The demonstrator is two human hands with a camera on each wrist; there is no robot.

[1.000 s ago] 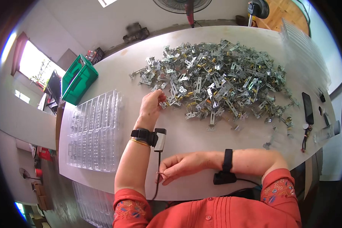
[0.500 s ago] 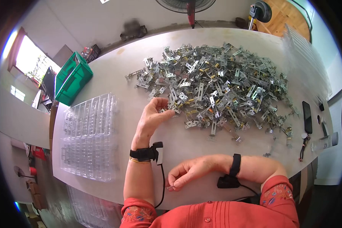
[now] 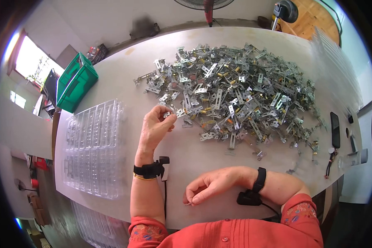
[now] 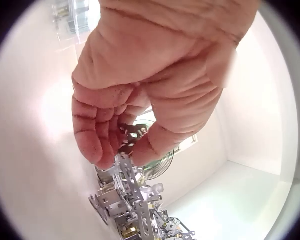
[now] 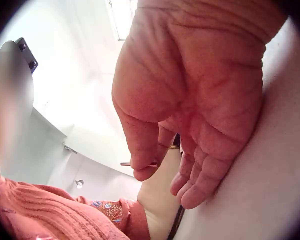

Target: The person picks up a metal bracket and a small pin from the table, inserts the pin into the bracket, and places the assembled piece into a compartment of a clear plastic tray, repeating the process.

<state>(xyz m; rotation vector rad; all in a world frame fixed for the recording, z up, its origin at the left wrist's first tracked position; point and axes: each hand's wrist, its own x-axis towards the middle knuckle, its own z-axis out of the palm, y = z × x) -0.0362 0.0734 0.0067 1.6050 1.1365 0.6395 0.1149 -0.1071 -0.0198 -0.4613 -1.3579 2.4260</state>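
Observation:
My left hand [image 3: 154, 127] is at the near left edge of a big heap of small metal brackets [image 3: 235, 89], some with brass-coloured parts. Between its thumb and curled fingers it pinches a metal bracket [image 4: 133, 132] with holes, partly hidden by the fingers in the left wrist view. Lower down, close to the table's near edge, my right hand [image 3: 214, 184] rests with its side near the tabletop. Its thumb and forefinger pinch a thin metal pin [image 5: 125, 164], of which just a short end sticks out.
Clear plastic trays with compartments [image 3: 93, 151] lie on the table's left, below a green crate [image 3: 76, 84]. More clear trays [image 3: 337, 70] stand at the far right. A phone [image 3: 335, 130], a key bunch [image 3: 330, 159] and a clear tube [image 3: 353, 158] lie along the right edge.
My left hand has moved from the heap's edge slightly left, with a bracket showing at its fingertips. The right hand still pinches the pin and has shifted slightly right in view.

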